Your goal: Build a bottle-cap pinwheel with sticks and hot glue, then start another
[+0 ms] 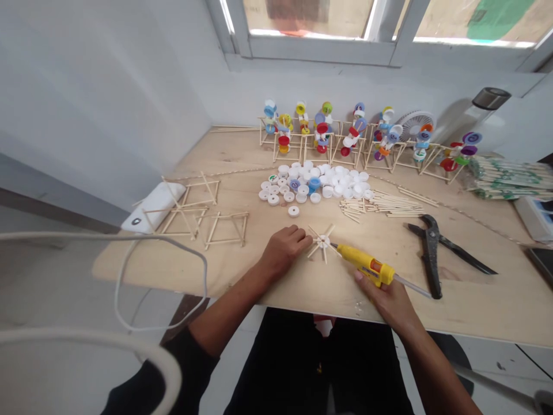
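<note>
My right hand (391,302) is wrapped round the grip of a yellow hot glue gun (363,262), with a clear glue stick out of its back end. The gun's nozzle touches or nearly touches a white bottle cap (323,241) lying on the table. Several thin wooden sticks (325,255) fan out from this cap like spokes. My left hand (287,248) rests on the table left of the cap, its fingers curled and pinching the end of one spoke stick. Its fingertips are partly hidden. A single white cap (293,211) lies just beyond.
Loose caps (341,181) and wooden sticks (389,203) lie behind my hands. Stick frames with coloured cap wheels (322,135) line the wall. Bare stick frames (227,227) stand left, near a white cable (206,271). Black pliers (432,253) lie right; a bottle (475,115) stands behind.
</note>
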A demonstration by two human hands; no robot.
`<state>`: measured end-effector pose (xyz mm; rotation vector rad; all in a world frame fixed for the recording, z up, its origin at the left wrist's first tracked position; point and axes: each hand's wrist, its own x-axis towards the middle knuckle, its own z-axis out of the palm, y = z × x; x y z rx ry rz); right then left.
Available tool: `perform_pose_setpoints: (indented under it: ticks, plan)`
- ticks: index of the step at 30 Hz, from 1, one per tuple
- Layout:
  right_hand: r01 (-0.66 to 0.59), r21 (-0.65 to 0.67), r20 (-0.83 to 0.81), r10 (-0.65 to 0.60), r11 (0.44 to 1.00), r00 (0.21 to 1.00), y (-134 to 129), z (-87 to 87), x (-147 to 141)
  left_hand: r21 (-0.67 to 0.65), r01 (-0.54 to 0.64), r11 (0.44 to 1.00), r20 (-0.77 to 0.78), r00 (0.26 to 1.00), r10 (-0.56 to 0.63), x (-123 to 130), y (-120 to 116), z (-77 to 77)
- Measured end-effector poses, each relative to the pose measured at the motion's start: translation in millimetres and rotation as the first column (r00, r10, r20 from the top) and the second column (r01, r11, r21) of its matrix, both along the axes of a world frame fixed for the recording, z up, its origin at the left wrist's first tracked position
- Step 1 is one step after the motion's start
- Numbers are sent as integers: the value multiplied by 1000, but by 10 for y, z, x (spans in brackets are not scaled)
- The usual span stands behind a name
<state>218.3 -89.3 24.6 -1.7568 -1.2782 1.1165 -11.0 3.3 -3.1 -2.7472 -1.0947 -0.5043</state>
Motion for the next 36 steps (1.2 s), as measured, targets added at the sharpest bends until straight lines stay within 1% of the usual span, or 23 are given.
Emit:
perform_pose_setpoints:
  ticks: [5,10,15,21,28,36]
  plan:
    - [2,6,0,-2,1000,1000,4,30,-14,4,8,1000,-8,1000,-8,-2,4,-18]
    - [14,-18,-37,-15,1000,999,-2,22,-18,7,11,1000,-8,1000,-11,-5,2,-21]
    - [-24,-27,-64,22,999,998,-8,29,-11,8,9,1000,-24,1000,-9,-4,-2,-15]
    - [31,-4,-26,-31,1000,999,-6,52,-25,6,16,1000,-28,999,-16,-1,-2,-14]
    - [6,-13,-50,-6,1000,999,-7,30,-9,0,14,1000,-43,999,-14,11,-14,-4]
    - [15,24,-49,-13,1000,999,-26,-4,-1,45,3,999,-39,999,-1,27,-44,-2]
